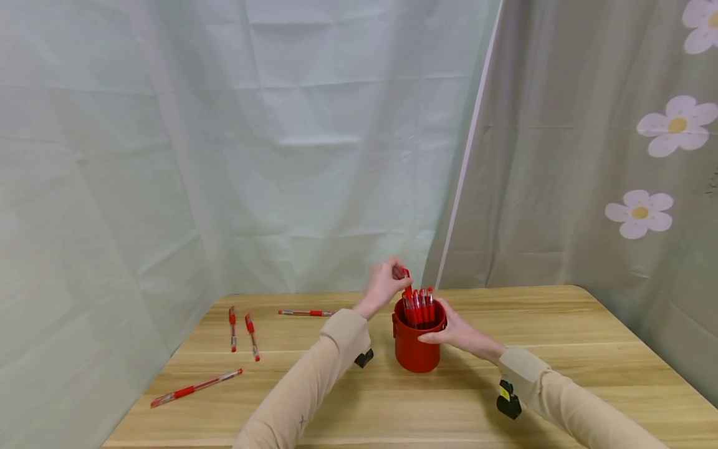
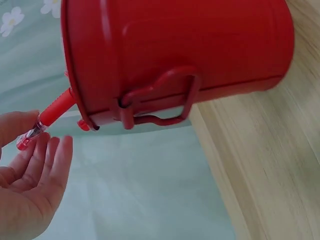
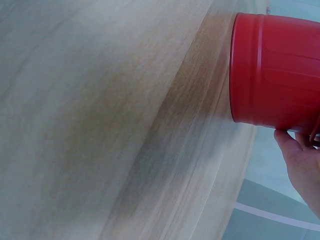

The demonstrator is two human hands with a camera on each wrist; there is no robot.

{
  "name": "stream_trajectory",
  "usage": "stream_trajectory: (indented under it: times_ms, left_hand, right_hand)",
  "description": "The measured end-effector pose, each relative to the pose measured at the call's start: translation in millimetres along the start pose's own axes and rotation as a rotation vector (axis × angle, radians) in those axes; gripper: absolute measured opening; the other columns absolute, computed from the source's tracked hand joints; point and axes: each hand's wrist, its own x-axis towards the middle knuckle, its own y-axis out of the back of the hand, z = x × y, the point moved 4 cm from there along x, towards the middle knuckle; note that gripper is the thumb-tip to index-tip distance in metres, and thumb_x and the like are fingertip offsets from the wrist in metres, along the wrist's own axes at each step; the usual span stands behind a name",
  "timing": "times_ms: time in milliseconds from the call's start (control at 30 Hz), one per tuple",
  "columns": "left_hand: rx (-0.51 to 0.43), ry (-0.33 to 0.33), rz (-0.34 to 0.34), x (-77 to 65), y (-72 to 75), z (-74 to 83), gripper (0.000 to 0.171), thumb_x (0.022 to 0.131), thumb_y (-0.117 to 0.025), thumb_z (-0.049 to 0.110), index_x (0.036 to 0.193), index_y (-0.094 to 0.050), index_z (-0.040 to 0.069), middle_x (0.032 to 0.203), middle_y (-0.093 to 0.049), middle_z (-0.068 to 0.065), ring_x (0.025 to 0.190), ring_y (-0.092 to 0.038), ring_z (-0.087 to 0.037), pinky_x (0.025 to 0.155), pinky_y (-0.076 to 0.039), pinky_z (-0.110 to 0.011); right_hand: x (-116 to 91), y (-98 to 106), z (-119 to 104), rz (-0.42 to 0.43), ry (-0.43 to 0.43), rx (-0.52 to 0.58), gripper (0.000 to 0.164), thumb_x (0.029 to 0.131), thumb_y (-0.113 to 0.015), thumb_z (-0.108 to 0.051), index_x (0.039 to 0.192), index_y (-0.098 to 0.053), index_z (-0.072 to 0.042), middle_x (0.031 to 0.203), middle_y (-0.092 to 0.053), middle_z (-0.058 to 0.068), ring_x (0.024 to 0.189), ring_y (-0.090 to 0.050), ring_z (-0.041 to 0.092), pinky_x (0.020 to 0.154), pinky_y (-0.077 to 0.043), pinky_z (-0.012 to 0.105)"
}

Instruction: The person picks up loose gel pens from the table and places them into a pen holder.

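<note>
A red bucket-shaped pen holder [image 1: 417, 352] with a side handle [image 2: 187, 95] stands upright on the table. Inside it, several red-capped pens [image 1: 424, 308] lean together. My left hand [image 1: 386, 284] is above the holder's left rim and pinches the upper end of a red pen [image 2: 57, 107] between thumb and fingers. That pen's other end is hidden inside the holder. From the right, my right hand [image 1: 462, 333] grips the holder near its rim, thumb across the front, other fingers mostly hidden behind. The right wrist view shows the holder's side [image 3: 280, 70] against this hand.
On the left of the wooden table [image 1: 538, 355] lie two short-looking pens [image 1: 232, 328] [image 1: 253, 337] side by side. Nearer the front is a slanted pen [image 1: 196, 388], and another pen [image 1: 305, 313] lies toward the back. Curtains [image 1: 336, 156] hang behind the table.
</note>
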Motion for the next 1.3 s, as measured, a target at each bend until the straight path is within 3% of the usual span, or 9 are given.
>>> stream_trajectory:
  times_ms: [100, 367, 667, 967, 1300]
  left_hand:
    - [0.036, -0.009, 0.001, -0.7, 0.1, -1.3, 0.015, 0.08, -0.069, 0.007, 0.085, -0.056, 0.004, 0.073, -0.055, 0.0, 0.068, -0.053, -0.014, 0.061, -0.045, -0.025]
    - [0.091, -0.019, -0.041, -5.1, -1.8, -6.9, 0.019, 0.077, -0.073, 0.013, 0.084, -0.057, 0.006, 0.073, -0.054, 0.001, 0.066, -0.051, -0.013, 0.057, -0.044, -0.024]
    - [0.241, -0.063, -0.058, -9.0, -7.0, -11.4, 0.019, 0.075, -0.075, 0.02, 0.083, -0.063, 0.009, 0.082, -0.055, -0.003, 0.072, -0.049, -0.014, 0.059, -0.043, -0.023]
    - [0.27, -0.081, -0.057, -11.9, -8.4, -15.4, 0.021, 0.075, -0.075, 0.021, 0.088, -0.066, 0.008, 0.092, -0.059, -0.01, 0.079, -0.053, -0.023, 0.062, -0.044, -0.024]
    - [0.332, -0.15, -0.054, -17.7, -10.0, -14.8, 0.024, 0.073, -0.077, 0.022, 0.089, -0.069, 0.007, 0.089, -0.063, -0.004, 0.078, -0.057, -0.018, 0.062, -0.045, -0.02]
  right_hand:
    - [4, 2, 11, 0.009, 0.012, -0.005, 0.081, 0.078, -0.072, -0.017, 0.138, -0.019, -0.01, 0.131, -0.038, 0.014, 0.114, -0.042, 0.03, 0.088, -0.039, 0.045]
    - [4, 2, 9, 0.015, 0.02, -0.027, 0.081, 0.076, -0.074, -0.019, 0.137, -0.021, -0.012, 0.129, -0.039, 0.013, 0.113, -0.042, 0.029, 0.088, -0.039, 0.044]
    - [3, 0, 8, 0.003, 0.026, 0.009, 0.081, 0.078, -0.072, -0.014, 0.139, -0.018, -0.011, 0.13, -0.038, 0.014, 0.113, -0.041, 0.03, 0.087, -0.04, 0.045]
    - [3, 1, 9, 0.01, 0.018, -0.034, 0.08, 0.078, -0.072, -0.02, 0.137, -0.02, -0.013, 0.129, -0.039, 0.013, 0.113, -0.042, 0.029, 0.088, -0.04, 0.043]
    - [3, 0, 9, -0.002, 0.023, -0.024, 0.078, 0.078, -0.072, -0.019, 0.137, -0.02, -0.012, 0.13, -0.037, 0.013, 0.113, -0.041, 0.029, 0.088, -0.039, 0.043]
